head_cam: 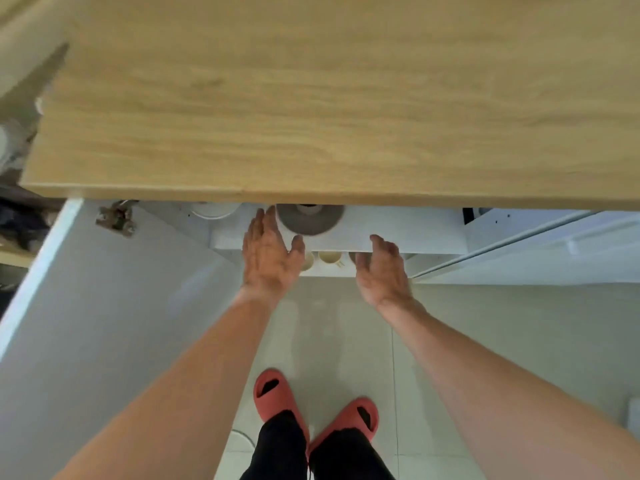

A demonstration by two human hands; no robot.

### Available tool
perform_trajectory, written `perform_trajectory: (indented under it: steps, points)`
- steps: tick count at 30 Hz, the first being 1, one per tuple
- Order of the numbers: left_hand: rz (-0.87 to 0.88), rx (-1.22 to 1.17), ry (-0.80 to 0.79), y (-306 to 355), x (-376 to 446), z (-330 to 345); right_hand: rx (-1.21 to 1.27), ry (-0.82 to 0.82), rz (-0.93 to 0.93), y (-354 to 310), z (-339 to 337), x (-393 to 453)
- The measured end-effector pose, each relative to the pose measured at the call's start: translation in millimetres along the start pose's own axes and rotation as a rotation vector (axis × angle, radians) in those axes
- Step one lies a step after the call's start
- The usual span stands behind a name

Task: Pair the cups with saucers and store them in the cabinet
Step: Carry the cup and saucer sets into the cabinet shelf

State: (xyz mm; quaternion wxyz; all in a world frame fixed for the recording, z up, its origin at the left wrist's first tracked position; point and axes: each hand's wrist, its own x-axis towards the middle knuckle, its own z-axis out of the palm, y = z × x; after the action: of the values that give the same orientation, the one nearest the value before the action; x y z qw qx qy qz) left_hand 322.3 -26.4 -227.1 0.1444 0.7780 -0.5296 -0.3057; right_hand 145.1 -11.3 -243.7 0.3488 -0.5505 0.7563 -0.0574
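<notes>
A grey saucer (308, 221) with a cup on it, mostly hidden by the counter edge, sits on the white cabinet shelf (415, 242). My left hand (270, 258) is open just left of the saucer, fingers spread, touching nothing that I can see. My right hand (382, 268) is open at the shelf's front edge, to the right of the saucer. A white saucer (213, 211) lies further left on the same shelf. Below the shelf, cream cups (329, 258) show on a lower level, partly covered by my hands.
A wooden countertop (311, 98) overhangs and hides most of the cabinet interior. The left cabinet door (86, 306) stands open with its hinge (116, 218) showing; another white door (519, 251) is open at right. My feet in red slippers (311, 410) stand on pale floor tiles.
</notes>
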Motion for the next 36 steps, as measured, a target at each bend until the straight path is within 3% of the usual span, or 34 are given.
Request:
perform_trajectory:
  steps: [5, 12, 17, 21, 28, 33, 36]
  points:
    - [0.034, 0.047, -0.036, 21.5, -65.5, -44.9, -0.137, 0.040, -0.098, -9.4, -60.1, -65.1]
    - [0.153, -0.001, 0.089, 79.9, -159.2, -99.5, -0.112, 0.345, -0.257, -15.5, -152.1, -137.6]
    - [0.463, 0.068, 0.154, 147.8, -130.6, -126.0, -0.165, 0.487, -0.276, -26.3, -233.2, -124.4]
    - [0.515, 0.042, 0.232, 211.3, -88.2, -138.7, -0.169, 0.542, -0.224, -40.7, -287.8, -96.2]
    - [0.528, 0.025, 0.160, 282.6, -12.4, -133.7, -0.093, 0.456, -0.135, -63.5, -341.5, -26.0]
    - [0.470, -0.135, -0.096, 337.1, 44.7, -129.8, 0.010, 0.251, -0.013, -85.3, -373.4, 26.8]
    - [0.502, -0.109, -0.134, 376.0, 81.3, -121.6, 0.183, 0.164, 0.140, -97.7, -391.5, 72.6]
